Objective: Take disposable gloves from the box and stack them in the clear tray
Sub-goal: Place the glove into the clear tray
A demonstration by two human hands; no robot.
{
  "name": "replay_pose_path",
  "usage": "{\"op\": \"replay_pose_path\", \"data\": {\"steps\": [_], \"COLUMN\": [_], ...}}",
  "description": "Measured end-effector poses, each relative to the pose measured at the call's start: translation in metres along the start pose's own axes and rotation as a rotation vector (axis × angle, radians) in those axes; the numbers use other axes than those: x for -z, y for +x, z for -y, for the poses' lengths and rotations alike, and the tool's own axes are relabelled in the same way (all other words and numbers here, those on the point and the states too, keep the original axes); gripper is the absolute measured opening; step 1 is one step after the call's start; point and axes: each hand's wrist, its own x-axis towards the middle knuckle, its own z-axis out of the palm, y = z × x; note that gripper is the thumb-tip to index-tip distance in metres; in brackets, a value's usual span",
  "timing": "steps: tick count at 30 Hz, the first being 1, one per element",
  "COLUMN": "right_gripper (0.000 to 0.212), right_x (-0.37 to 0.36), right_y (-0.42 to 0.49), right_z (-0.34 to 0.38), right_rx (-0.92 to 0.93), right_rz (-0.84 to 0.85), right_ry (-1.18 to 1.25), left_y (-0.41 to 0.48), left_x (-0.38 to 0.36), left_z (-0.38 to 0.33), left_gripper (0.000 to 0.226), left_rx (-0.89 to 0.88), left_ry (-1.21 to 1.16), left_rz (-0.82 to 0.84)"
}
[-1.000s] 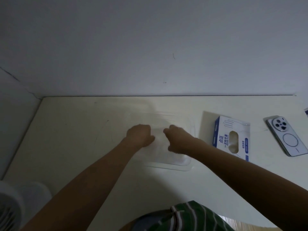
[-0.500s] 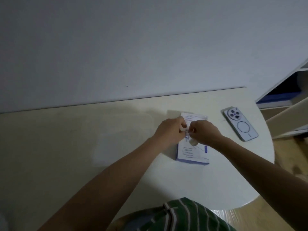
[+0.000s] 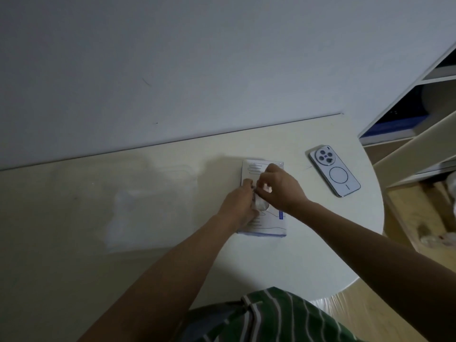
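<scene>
left hand (image 3: 240, 206) holding glove box (image 3: 256, 167), right hand (image 3: 282, 191) pinching glove (image 3: 262, 205) at its opening

box (image 3: 269, 225): white carton, blue print and glove line drawings on top. lies flat on the table, long side running away from the person, oval opening in the top face. left hand (image 3: 240, 206) covers its left side with fingertips at the opening; can't tell what they grip. right hand (image 3: 281, 191) is over the middle.

glove (image 3: 266, 188): thin whitish film, only a small bit showing at the opening, pinched in the right hand's fingers.

tray (image 3: 190, 169): clear, shallow, rounded corners, hard to make out. sits flat, left of the box and apart from it. pale filmy layer inside, too blurred to count.
</scene>
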Motion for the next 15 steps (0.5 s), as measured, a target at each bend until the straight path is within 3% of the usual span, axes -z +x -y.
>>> {"op": "replay_pose_path", "data": {"steps": [3,5,7,10,12,15], "right_gripper": [0.017,0.016,0.018,0.044,0.035,0.022], "right_x": [0.017,0.026,0.027,0.015,0.007,0.011], "right_y": [0.005,0.01,0.011,0.002,-0.002,-0.002], "right_z": [0.001,0.0,-0.003,-0.004,-0.004,-0.003], "right_rx": [-0.013,-0.026,-0.011,-0.046,-0.021,0.007], "right_rz": [-0.114,-0.094,0.044,0.272,0.225,0.086], "right_ry": [0.268,0.261,0.123,-0.106,-0.167,0.003], "left_y": [0.0,0.0,0.0,0.0,0.0,-0.001], "left_x": [-0.002,-0.001,0.0,0.002,0.002,0.004], "left_z": [0.002,0.002,0.003,0.004,0.005,0.004], "left_gripper": [0.069,0.071,0.073,0.078,0.078,0.079], "left_rx": [0.016,0.029,0.033,0.029,0.018,0.008], "left_ry": [-0.048,-0.052,-0.057,-0.066,-0.04,-0.029], "left_rz": [-0.01,0.006,0.029,0.043,0.046,0.047]}}
